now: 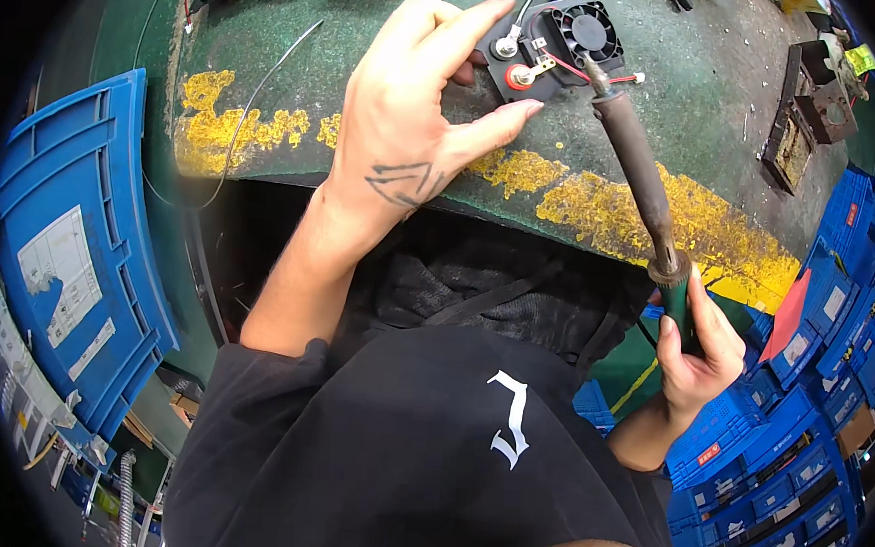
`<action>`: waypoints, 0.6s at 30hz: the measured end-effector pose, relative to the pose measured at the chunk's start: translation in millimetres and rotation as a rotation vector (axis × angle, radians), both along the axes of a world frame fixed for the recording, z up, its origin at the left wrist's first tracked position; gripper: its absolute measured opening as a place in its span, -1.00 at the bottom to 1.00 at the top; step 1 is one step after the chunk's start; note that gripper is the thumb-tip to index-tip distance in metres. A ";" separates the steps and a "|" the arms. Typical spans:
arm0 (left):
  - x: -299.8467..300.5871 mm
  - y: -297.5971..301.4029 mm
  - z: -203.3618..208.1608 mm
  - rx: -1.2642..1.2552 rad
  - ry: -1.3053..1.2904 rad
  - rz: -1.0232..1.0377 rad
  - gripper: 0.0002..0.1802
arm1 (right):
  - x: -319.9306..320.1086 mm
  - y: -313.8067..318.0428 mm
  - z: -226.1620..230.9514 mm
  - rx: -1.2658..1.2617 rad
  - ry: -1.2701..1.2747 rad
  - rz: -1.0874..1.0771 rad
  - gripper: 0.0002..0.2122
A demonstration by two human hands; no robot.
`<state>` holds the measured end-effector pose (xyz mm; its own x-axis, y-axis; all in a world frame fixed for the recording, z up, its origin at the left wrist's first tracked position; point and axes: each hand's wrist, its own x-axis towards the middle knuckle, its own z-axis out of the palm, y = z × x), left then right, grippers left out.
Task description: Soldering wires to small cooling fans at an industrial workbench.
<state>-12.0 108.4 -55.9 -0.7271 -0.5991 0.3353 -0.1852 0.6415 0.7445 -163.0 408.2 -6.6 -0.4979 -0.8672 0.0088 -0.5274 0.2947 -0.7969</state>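
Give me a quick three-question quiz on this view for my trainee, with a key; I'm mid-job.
1. Short answer: Which hand grips the soldering iron?

2. True or false: The fan beside the two terminals is bright blue.

3. Multiple choice: What do the thumb and fingers of the left hand hold?
A) a blue crate
B) the black plate carrying the fan
C) a screwdriver

Key:
1. The right hand.
2. False; it is black.
3. B.
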 end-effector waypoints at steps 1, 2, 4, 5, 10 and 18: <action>-0.5 0.0 1.0 -0.008 -0.003 -0.010 -0.29 | 1.5 3.2 -2.8 -0.059 -0.010 -0.028 -0.47; -1.0 0.0 1.9 -0.016 -0.005 -0.020 -0.29 | 2.3 6.0 -3.6 -0.063 -0.009 -0.030 -0.47; 0.6 -1.6 1.3 -0.013 -0.001 -0.038 -0.30 | 4.3 10.2 -4.3 -0.050 -0.020 -0.049 -0.47; 1.6 -2.3 1.4 -0.004 0.005 -0.056 -0.31 | 4.8 11.0 -4.5 -0.054 -0.020 -0.050 -0.47; 5.7 -8.4 4.4 0.044 -0.064 -0.141 -0.37 | 3.1 14.7 2.3 -0.016 0.103 -0.008 -0.50; 12.9 -16.2 5.9 0.596 0.201 -0.071 -0.57 | -5.7 33.9 -3.1 -0.082 0.083 0.013 -0.49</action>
